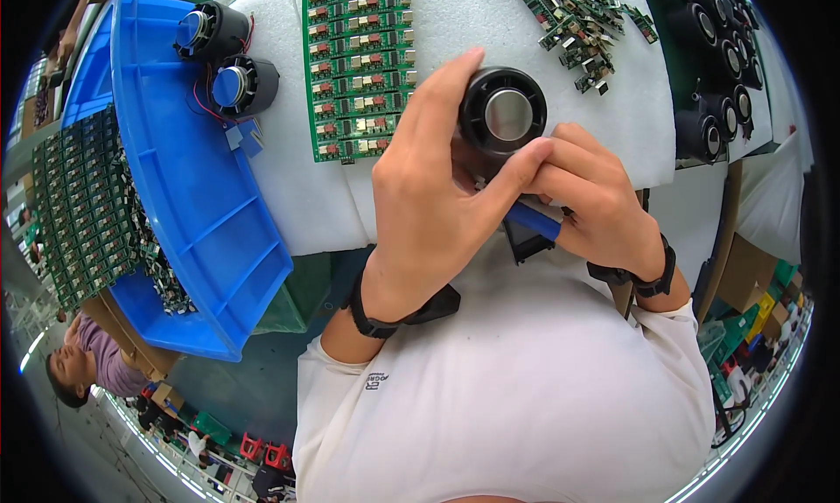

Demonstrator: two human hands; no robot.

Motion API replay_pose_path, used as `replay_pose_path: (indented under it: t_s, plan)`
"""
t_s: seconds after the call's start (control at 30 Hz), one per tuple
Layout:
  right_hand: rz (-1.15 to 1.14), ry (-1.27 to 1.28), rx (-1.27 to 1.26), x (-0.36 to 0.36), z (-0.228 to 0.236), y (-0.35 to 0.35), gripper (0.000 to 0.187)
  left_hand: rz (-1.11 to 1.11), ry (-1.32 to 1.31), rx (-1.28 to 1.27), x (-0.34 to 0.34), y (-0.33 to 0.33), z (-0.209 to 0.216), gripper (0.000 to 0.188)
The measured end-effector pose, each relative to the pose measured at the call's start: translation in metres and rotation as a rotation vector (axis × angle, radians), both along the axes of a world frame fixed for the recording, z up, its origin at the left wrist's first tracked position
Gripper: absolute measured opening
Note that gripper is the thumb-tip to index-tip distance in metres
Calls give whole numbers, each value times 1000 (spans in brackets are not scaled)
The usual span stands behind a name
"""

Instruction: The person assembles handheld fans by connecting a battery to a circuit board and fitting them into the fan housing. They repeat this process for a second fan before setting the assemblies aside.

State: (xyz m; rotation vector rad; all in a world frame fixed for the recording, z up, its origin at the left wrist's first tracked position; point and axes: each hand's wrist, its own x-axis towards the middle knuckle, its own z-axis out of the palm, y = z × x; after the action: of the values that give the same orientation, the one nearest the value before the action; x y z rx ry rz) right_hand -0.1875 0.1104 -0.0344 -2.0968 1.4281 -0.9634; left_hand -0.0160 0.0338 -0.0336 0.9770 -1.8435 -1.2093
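Note:
My left hand (429, 188) is closed round a black round speaker-like unit (503, 109) with a silver disc in its middle. The disc side faces up, and the unit is held above the front of the work surface. My right hand (604, 197) has its fingers curled together against the unit's lower right side, beside my left thumb. A blue rounded piece (534, 221) sticks out from under the right hand; its ends and full shape are hidden. Just below it, a dark flat part (528, 245) shows, too covered to name.
Left of my hands lies a panel of green circuit boards (359, 74). Two black units with blue discs (229, 87) sit beside a blue bin (188, 171). Loose small boards (591, 26) are heaped at the far right, near several black units (722, 57). A person (96, 359) is at far left.

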Motion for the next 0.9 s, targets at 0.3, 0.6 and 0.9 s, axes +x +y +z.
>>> replay_pose_path:
  t_s: [0.3, 0.6, 0.9]
  plan:
    - [-88, -77, 37, 7, -6, 16, 20, -8, 56, 92, -4, -1, -5, 61]
    - [-365, 173, -15, 32, 9, 28, 25, 1, 84, 5, -5, 1, -12, 61]
    - [-153, 310, -25, 24, 11, 22, 27, -27, -3, 65, -4, 5, -1, 55]
